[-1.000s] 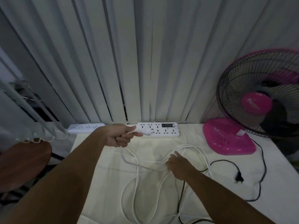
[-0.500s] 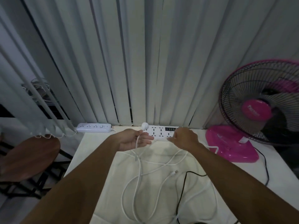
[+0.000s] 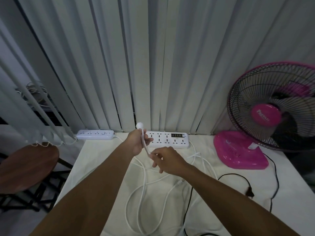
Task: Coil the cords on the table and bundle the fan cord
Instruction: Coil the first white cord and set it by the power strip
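My left hand [image 3: 139, 142] grips a white cord just below its round white plug [image 3: 140, 125], which sticks up above the fist. My right hand [image 3: 166, 159] pinches the same white cord [image 3: 144, 189] a little lower, close to the left hand. The rest of that cord lies in loose loops on the white table [image 3: 95, 160]. It runs to a white power strip [image 3: 168, 139] at the table's back edge. A pink fan [image 3: 265, 114] stands at the right, and its black cord [image 3: 274, 178] trails over the table with its black plug [image 3: 249, 193] lying free.
A second, smaller white power strip [image 3: 95, 134] lies on the sill at the back left. A brown round stool [image 3: 25, 166] stands left of the table. Vertical grey blinds [image 3: 153, 65] hang close behind everything. Another black cord [image 3: 188, 201] crosses the front of the table.
My right hand came back from the power strip to the cord just below my left hand. My left hand has lifted slightly with the plug.
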Demonstrator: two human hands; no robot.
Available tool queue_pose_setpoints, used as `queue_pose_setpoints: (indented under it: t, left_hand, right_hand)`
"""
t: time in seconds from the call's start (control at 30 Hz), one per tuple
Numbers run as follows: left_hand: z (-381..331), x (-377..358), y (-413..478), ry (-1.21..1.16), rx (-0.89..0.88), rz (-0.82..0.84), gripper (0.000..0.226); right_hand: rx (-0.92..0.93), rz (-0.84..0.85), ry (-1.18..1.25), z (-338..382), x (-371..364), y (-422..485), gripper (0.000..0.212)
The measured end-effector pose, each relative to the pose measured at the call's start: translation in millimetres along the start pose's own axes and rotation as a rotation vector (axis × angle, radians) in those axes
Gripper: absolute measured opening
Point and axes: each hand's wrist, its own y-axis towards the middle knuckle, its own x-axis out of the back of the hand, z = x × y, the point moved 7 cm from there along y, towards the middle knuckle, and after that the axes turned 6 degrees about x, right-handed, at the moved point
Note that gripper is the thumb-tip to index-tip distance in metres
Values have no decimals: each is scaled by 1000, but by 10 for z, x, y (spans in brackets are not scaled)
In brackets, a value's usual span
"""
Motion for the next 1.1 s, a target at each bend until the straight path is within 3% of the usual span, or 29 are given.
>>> queue_pose_setpoints:
  t: [0.1,0.2,0.27,0.33,0.47,0.6,0.73,0.83,0.9,1.0,1.1]
  left_hand:
    - [-26,-15,-21,-126,35,94,37]
    - [-61,7,-46,-168,44,179,34]
    - [-73,38,-70,-177,43,206,31]
    - [-77,59,-98,-181,61,239,37]
    - [-122,102,-126,-106,62,268,34]
    - [-184,151,-129,-33,66,286,35]
    - [-286,216,-135,146,30,296,37]
    - [-363,281,-137,296,-5,271,36]
    - [-386,325,-134,331,1,273,35]
    - [-354,367,-139,368,28,304,34]
    - [-259,395,-139,397,65,331,34]
  right_hand:
    - [49,-28,-472,-251,-18,-21,57]
    - [165,-58,-717,-538,-28,-68,42]
    - [79,-55,-733,-854,27,-102,27]
    - [-71,-15,-746,-1154,100,-141,30]
    - [-250,26,-552,-1455,188,-235,50]
    - [-224,-80,-280,-1428,332,-252,24]
    - [-286,-152,-169,-1309,497,-158,16]
    - [-452,-246,-124,-1236,625,-83,26]
    - [-563,-359,49,-1176,655,-44,31]
    - [-612,-515,395,-1046,617,85,39]
    - [-639,-572,527,-868,575,237,36]
